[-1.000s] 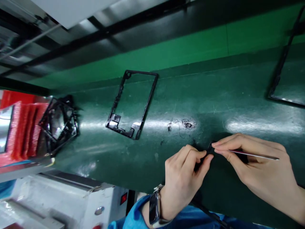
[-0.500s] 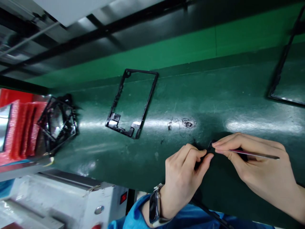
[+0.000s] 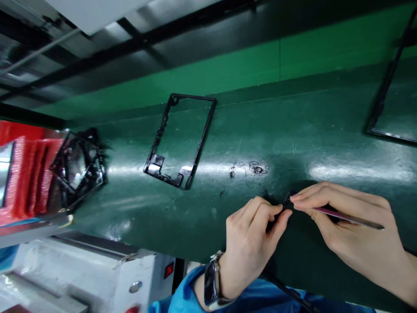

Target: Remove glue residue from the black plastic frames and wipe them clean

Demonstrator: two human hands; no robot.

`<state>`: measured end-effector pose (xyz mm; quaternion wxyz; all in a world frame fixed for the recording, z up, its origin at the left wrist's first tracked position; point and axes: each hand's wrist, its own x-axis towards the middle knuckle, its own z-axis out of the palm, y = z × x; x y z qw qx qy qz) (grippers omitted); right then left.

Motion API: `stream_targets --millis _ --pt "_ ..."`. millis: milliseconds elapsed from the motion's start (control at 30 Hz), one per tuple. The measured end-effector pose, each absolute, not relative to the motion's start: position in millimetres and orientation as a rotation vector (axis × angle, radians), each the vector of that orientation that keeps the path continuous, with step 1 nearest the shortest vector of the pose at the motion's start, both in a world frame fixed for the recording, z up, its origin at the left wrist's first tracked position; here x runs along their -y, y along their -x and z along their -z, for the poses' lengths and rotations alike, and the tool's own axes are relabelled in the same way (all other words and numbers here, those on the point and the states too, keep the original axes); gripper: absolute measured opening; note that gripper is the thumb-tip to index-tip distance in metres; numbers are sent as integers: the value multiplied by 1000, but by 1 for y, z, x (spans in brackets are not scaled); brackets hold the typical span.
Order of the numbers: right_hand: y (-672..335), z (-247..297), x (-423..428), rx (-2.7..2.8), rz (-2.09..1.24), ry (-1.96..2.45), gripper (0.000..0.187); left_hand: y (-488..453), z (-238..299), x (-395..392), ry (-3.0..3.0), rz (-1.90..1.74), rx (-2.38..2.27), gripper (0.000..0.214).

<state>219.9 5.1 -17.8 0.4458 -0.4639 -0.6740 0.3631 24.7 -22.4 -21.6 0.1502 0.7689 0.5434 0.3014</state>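
Observation:
My left hand (image 3: pixel 252 239), with a watch on its wrist, pinches a small black plastic part (image 3: pixel 288 199) between thumb and forefinger. Most of that part is hidden by the fingers; I cannot tell how far it extends. My right hand (image 3: pixel 352 230) is closed like a pen grip around a thin tool (image 3: pixel 350 218) with a purplish shaft and a flat metal end. Its working tip is hidden by the fingertips, close against the black part. Thin black shavings (image 3: pixel 258 168) lie in a tangle just beyond my left hand.
A rectangular black frame (image 3: pixel 203 134) lies on the green bench (image 3: pixel 130 148). Another black frame (image 3: pixel 379 111) is at the right edge. Stacked black frames (image 3: pixel 67 174) and red bubble-wrap pouches (image 3: pixel 41 178) stand at the left. A white machine (image 3: pixel 143 276) with a red switch sits below the bench edge.
The back end of the thin tool has dipped slightly, tilting its shaft in my right hand. My left hand and the black part have stayed in place.

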Motion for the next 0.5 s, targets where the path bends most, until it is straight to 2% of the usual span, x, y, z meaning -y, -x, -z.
stream_targets --millis 500 --pt "-220 19 -5 1686 -883 1098 24 -25 21 23 -2224 -842 -1582 12"
